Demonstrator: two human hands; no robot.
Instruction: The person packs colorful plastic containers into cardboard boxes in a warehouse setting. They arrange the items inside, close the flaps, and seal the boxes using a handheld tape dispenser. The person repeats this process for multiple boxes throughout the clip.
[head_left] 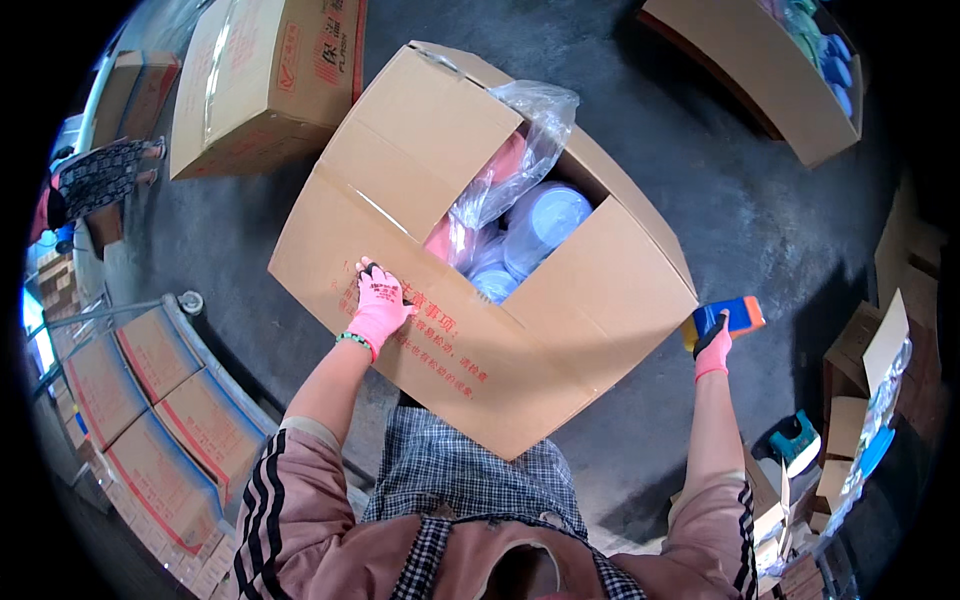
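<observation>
A large cardboard box [330, 240] stands in front of me, its near flap and side flaps folded inward and a gap left at the far middle. Through the gap show light-blue round containers [548, 222], pink items [440, 240] and a clear plastic bag [540, 110] that spills over the far edge. My left hand [380, 298], in a pink glove with fingers spread, lies flat on the near flap. At the box's right corner my right hand [714, 348], also gloved, is closed around a blue and orange tape dispenser [738, 322] with something yellow on its left side.
A closed carton [250, 80] stands at the far left, and an open carton [770, 80] with colourful items at the far right. Stacked cartons [165, 400] fill a wheeled rack at left. Another person [100, 185] is beyond. Opened cardboard [850, 440] and a teal tape dispenser [797, 443] lie right.
</observation>
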